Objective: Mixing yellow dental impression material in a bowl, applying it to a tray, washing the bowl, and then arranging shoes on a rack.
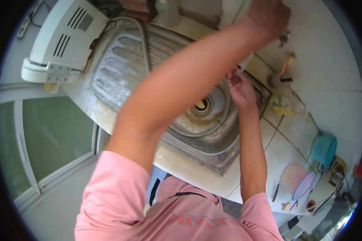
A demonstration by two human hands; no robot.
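My left arm reaches across the sink to the tiled wall at the upper right. There my left hand point(269, 17) is curled up and somewhat blurred, just above a metal tap point(284, 39); what its fingers hold, if anything, is hidden. Over the right part of the steel sink point(213, 146), my right hand point(242, 87) is held palm up, its fingers loosely bent and apart. A whitish streak shows near its fingertips, too unclear to name. A grey hose point(145, 44) runs over the ribbed drainboard point(122, 66), and a hose loop lies around the drain point(201, 105).
A white vented appliance point(68, 38) stands at the left. Beside the sink's right rim are a brown cup point(275, 80) with a yellow-handled brush and a crumpled clear plastic bag point(285, 103). Farther right sit a teal container point(323, 149) and a pinkish tub point(295, 180).
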